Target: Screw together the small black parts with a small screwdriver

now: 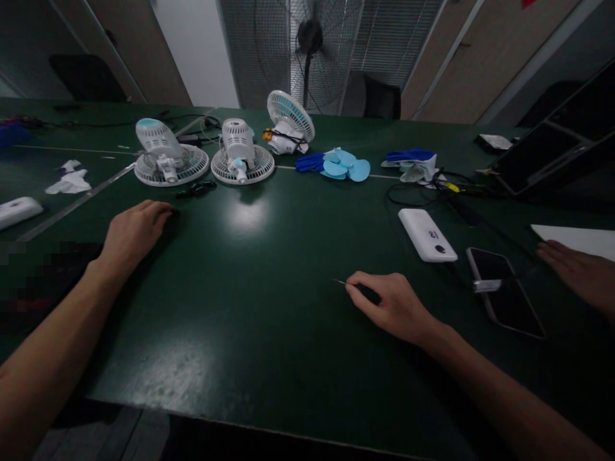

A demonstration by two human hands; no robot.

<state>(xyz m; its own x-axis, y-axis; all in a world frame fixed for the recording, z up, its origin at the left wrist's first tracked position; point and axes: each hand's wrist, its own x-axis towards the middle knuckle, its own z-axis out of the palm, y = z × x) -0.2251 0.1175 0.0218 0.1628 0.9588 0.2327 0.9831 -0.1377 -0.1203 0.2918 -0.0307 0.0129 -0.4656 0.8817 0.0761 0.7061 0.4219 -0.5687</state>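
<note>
My left hand (134, 232) rests on the left of the green table, fingers closed on a small dark piece (175, 211) whose kind I cannot make out. Just beyond it lie dark loose bits (196, 188). My right hand (391, 302) is right of the middle, low over the tabletop. Its thumb and forefinger pinch a thin pointed metal tool (339, 281), with only the tip showing to the left. A white power bank (426, 234) lies beyond my right hand, and a phone (504, 291) sits to its right.
Small white fans (168, 163) stand along the back, with light-blue fan blades (346, 164) and blue-and-white gloves (410, 163) beside them. Cables (413, 195) lie at right. Another person's hand (579, 272) touches white paper (581, 240). Crumpled tissue (70, 181) lies at left.
</note>
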